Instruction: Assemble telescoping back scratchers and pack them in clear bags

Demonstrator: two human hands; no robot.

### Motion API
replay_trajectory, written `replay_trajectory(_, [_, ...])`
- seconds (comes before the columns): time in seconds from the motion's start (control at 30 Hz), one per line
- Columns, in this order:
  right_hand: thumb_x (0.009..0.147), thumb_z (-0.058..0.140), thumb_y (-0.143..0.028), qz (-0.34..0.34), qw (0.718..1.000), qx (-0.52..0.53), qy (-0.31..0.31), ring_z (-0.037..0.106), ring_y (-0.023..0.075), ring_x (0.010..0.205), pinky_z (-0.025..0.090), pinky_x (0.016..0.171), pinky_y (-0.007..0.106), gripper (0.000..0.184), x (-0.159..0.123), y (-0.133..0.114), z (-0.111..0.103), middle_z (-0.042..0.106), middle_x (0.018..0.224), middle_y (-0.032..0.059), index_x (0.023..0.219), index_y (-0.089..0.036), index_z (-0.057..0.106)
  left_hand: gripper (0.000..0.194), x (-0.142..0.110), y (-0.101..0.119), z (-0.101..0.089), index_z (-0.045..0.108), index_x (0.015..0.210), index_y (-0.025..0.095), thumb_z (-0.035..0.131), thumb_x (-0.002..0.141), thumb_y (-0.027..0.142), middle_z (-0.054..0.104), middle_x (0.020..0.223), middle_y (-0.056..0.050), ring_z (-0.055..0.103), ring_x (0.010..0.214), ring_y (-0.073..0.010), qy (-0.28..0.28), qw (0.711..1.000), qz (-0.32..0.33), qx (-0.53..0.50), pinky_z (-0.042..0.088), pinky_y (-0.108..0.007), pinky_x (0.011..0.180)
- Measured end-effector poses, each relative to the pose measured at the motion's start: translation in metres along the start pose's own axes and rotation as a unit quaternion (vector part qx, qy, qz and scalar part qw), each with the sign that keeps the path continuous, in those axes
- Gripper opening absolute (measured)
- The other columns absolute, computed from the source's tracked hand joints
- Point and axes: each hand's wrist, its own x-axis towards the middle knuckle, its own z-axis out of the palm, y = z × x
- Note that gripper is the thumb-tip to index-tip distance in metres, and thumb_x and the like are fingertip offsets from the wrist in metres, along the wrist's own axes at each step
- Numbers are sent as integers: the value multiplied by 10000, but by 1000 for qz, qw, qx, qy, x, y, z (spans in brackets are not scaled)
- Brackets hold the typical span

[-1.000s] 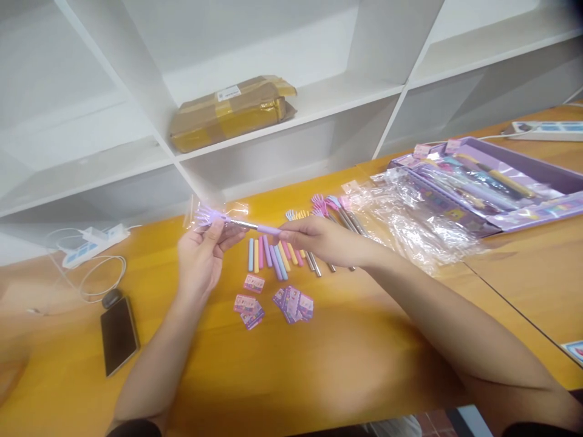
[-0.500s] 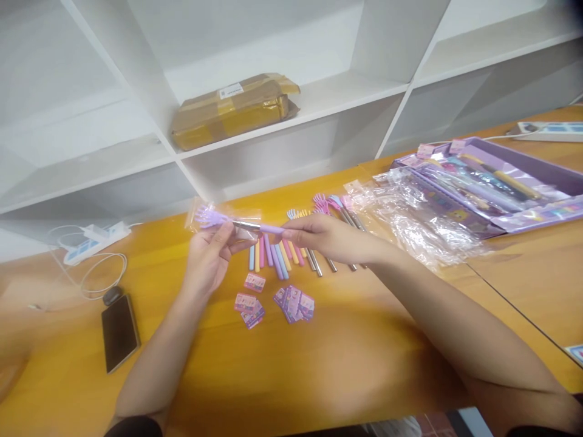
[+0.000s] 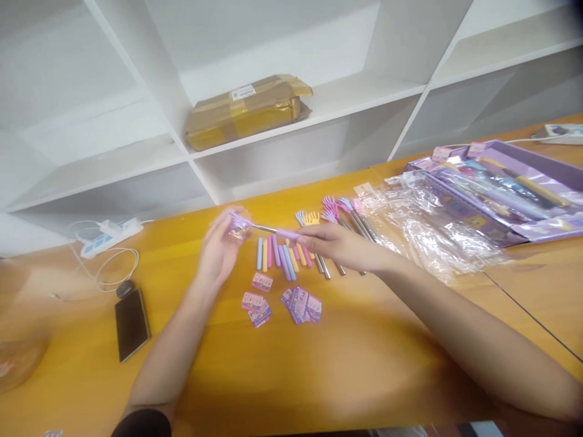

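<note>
A purple back scratcher (image 3: 265,229) with a metal rod spans the space between my hands, raised over the table. My right hand (image 3: 334,244) pinches its purple handle. Around its claw end my left hand (image 3: 221,246) is closed, with crumpled clear plastic under the fingers. Below lie several coloured handle tubes (image 3: 285,262) in a row. To their right are more back scratchers (image 3: 350,212) with hand-shaped heads and metal rods, partly hidden by my right hand. Small printed cards (image 3: 300,304) lie in groups nearer me, with a single card (image 3: 262,281) above the left group.
Clear plastic bags (image 3: 437,224) are heaped at the right, against a purple box (image 3: 542,161) holding wrapped back scratchers. On the left are a phone (image 3: 132,325), a white cable and a power strip (image 3: 112,237). A taped parcel (image 3: 248,112) sits on the white shelf behind.
My left hand has closed over the claw end, which was showing spread inside its plastic bag before. The view has shifted slightly left. My right hand still grips the handle.
</note>
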Motion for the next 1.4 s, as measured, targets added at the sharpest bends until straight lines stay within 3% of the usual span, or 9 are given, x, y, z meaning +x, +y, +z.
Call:
replay_trajectory(0.13, [1010, 500, -710, 36, 998, 51, -3, 453, 123, 661, 362, 593, 266, 595, -19, 43, 18, 569, 773, 3, 1075, -159, 715, 120, -3, -41, 0, 767, 969, 176, 689, 993, 264, 781, 1127, -80, 721, 907, -149, 38, 995, -77, -44, 593, -250, 778])
replay_trajectory(0.27, [1010, 503, -703, 66, 996, 50, 22, 473, 146, 701, 381, 650, 286, 614, -43, 69, 35, 598, 786, 15, 1128, -152, 747, 439, -12, -69, 0, 774, 1018, 125, 510, 1093, 468, 756, 839, -87, 654, 643, -126, 46, 975, -204, -81, 546, -223, 581])
replay_trajectory(0.33, [1021, 503, -675, 62, 996, 56, 19, 554, 176, 793, 434, 737, 308, 584, -52, 71, 40, 672, 882, 45, 1099, -157, 760, 387, -17, -72, -3, 773, 1095, 101, 539, 1089, 409, 725, 761, -61, 645, 615, -120, 42, 971, -221, -76, 557, -219, 591])
replay_trajectory(0.43, [1034, 499, -644, 59, 995, 80, 8, 622, 222, 931, 477, 852, 344, 544, -61, 68, 46, 733, 1005, 73, 1079, -174, 771, 219, -27, -75, -12, 745, 1203, 139, 621, 1040, 216, 777, 921, -54, 717, 741, -119, 55, 977, -194, -71, 599, -215, 698])
replay_trajectory(0.53, [1051, 474, -625, 62, 994, 86, -5, 621, 224, 925, 486, 853, 352, 531, -66, 66, 52, 734, 996, 80, 1067, -175, 755, 298, -36, -80, -21, 697, 1289, 169, 653, 997, 126, 799, 1079, -84, 773, 881, -156, 63, 981, -166, -73, 630, -249, 782])
replay_trajectory(0.73, [1105, 401, -548, 49, 996, 63, -37, 615, 204, 915, 471, 848, 334, 477, -72, 61, 74, 715, 1024, 70, 1084, -167, 688, 298, -41, -91, -21, 637, 1346, 139, 546, 1070, 206, 803, 1145, -151, 801, 1040, -270, 88, 974, -168, -120, 656, -434, 946])
replay_trajectory(0.87, [1121, 367, -516, 53, 997, 47, -30, 563, 161, 758, 442, 737, 296, 433, -72, 57, 89, 658, 875, 27, 1043, -182, 631, 314, -41, -92, -17, 652, 1328, 122, 452, 1110, 227, 809, 1141, -154, 809, 1018, -247, 111, 970, -166, -138, 640, -442, 1004])
replay_trajectory(1.0, [1130, 338, -498, 67, 996, 42, -40, 555, 149, 660, 429, 687, 280, 416, -71, 63, 99, 610, 729, -4, 962, -197, 573, 323, -47, -96, -14, 674, 1302, 125, 439, 1116, 246, 802, 1181, -172, 801, 1060, -253, 93, 971, -172, -138, 603, -479, 1074])
replay_trajectory(1.4, [1129, 348, -489, 75, 996, 43, -37, 569, 139, 599, 433, 650, 265, 424, -68, 65, 102, 658, 703, 6, 992, -191, 616, 259, -55, -95, -7, 720, 1209, 123, 552, 1083, 275, 741, 1347, -191, 752, 1202, -290, 56, 975, -184, -110, 579, -495, 1115])
